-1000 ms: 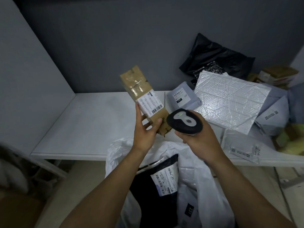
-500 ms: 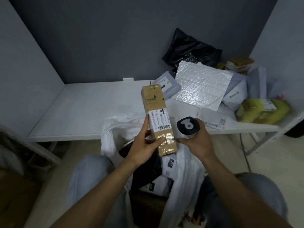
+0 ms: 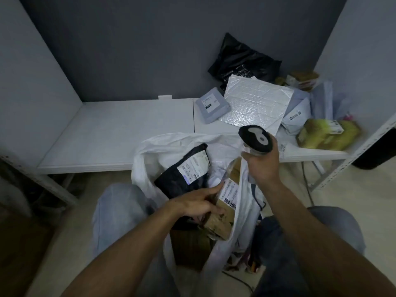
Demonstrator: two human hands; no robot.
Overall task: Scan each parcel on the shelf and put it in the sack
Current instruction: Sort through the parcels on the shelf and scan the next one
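While the shelf [image 3: 120, 133] still has parcels [image 3: 257, 106] at its far right, the white sack [image 3: 150, 146] nearby now holds the brown box [image 3: 222, 224], which was up in the air before. I think it is scanned. The left hand [image 3: 192, 204] curls its fingers round the box. The right hand [image 3: 263, 166] grips the scanner [image 3: 256, 141].

At the left hand [image 3: 197, 202], the box [image 3: 220, 225] was matt cardboard; the sack [image 3: 145, 159] crinkled white plastic; the scanner [image 3: 256, 140] matt black.

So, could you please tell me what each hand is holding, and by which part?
Right hand grips the scanner by its handle; left hand rests on the cardboard box, grip unclear.
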